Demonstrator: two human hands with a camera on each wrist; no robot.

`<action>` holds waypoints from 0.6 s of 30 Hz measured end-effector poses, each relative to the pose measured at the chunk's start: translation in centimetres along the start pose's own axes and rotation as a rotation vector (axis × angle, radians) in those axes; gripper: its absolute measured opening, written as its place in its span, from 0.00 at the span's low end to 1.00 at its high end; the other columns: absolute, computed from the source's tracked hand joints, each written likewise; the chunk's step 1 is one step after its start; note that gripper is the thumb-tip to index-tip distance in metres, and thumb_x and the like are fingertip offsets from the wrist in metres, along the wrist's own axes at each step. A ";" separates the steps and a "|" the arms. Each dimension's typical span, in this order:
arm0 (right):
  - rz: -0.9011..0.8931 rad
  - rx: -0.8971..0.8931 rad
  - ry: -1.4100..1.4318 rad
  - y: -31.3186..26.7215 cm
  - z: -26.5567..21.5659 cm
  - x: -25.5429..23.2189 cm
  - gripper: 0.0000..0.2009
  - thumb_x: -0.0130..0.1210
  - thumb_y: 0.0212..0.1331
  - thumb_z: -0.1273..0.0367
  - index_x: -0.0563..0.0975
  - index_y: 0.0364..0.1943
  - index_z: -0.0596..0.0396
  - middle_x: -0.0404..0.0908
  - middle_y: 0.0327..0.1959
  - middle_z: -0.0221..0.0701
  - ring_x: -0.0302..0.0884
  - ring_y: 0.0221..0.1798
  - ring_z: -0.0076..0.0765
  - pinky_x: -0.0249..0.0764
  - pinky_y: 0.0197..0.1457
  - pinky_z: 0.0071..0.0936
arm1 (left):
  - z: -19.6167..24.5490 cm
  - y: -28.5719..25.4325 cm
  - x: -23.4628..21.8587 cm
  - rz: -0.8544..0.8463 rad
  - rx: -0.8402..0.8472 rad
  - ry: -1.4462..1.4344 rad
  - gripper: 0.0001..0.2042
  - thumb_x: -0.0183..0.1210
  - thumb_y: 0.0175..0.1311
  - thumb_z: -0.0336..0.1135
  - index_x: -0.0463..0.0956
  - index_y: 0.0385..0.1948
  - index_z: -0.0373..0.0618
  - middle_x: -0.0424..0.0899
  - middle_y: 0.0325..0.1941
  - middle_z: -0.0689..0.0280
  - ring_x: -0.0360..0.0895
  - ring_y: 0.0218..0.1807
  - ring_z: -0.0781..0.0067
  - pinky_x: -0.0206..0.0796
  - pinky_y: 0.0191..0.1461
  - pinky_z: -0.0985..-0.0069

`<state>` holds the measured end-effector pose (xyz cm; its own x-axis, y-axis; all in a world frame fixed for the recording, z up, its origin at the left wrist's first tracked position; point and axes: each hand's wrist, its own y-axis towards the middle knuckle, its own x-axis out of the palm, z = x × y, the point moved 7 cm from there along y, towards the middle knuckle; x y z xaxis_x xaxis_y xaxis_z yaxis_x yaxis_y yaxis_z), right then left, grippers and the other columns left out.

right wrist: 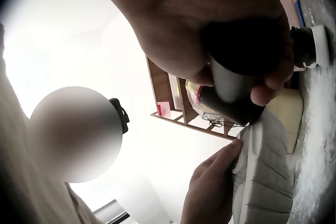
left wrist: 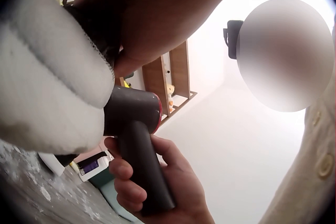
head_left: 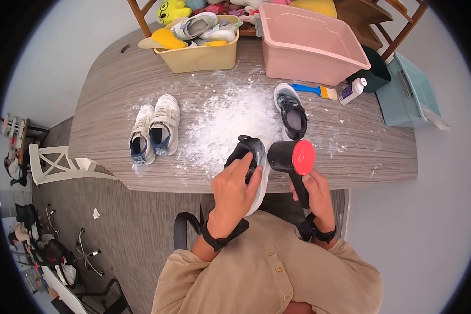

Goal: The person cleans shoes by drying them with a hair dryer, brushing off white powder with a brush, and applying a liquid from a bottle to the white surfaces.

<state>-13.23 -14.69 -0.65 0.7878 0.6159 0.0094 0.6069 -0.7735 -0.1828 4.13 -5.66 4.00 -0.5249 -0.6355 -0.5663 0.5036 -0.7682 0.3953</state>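
My left hand [head_left: 231, 191] grips a black shoe [head_left: 237, 152] with a thick white sole [head_left: 262, 180], thumb and fingers at its opening. In my right hand [head_left: 319, 196] is a black hair dryer [head_left: 281, 155] with a red round end [head_left: 303, 157], gripped by its handle [left wrist: 144, 166]. The dryer's barrel faces the shoe, its front right at the white sole in the left wrist view. A matching black shoe [head_left: 292, 112] stands on the table [head_left: 350, 157] just beyond the dryer. White powder [head_left: 235, 118] is spread over the table's middle.
A pair of white shoes [head_left: 154, 125] stands at the left. At the back are a yellow bin [head_left: 204, 58] of shoes and a pink bin [head_left: 309, 57]. A blue-handled brush [head_left: 311, 90] and a white bottle [head_left: 352, 91] lie near a teal bin [head_left: 403, 99] at right.
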 end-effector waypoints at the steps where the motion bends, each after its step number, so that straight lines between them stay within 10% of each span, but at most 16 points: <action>1: -0.006 -0.010 -0.010 0.0 0.0 0.1 0.16 0.42 0.66 0.63 0.74 0.42 0.64 0.75 0.25 0.30 0.69 0.22 0.21 0.66 0.27 0.20 | 0.0 0.1 -0.1 0.013 -0.003 0.010 0.14 0.64 0.51 0.30 0.77 0.39 0.34 0.77 0.24 0.56 0.75 0.24 0.58 0.65 0.27 0.70; 18: 0.049 -0.009 -0.013 0.9 0.3 -0.1 0.16 0.40 0.67 0.64 0.74 0.39 0.63 0.76 0.24 0.30 0.70 0.22 0.21 0.66 0.27 0.20 | 0.0 -0.1 -0.1 0.036 0.034 -0.002 0.14 0.63 0.52 0.30 0.76 0.40 0.36 0.76 0.23 0.59 0.74 0.22 0.58 0.63 0.23 0.68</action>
<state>-12.77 -15.42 -1.10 0.8150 0.5794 -0.0121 0.5689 -0.8038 -0.1739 4.16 -5.49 4.01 -0.5083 -0.6632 -0.5495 0.4986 -0.7468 0.4402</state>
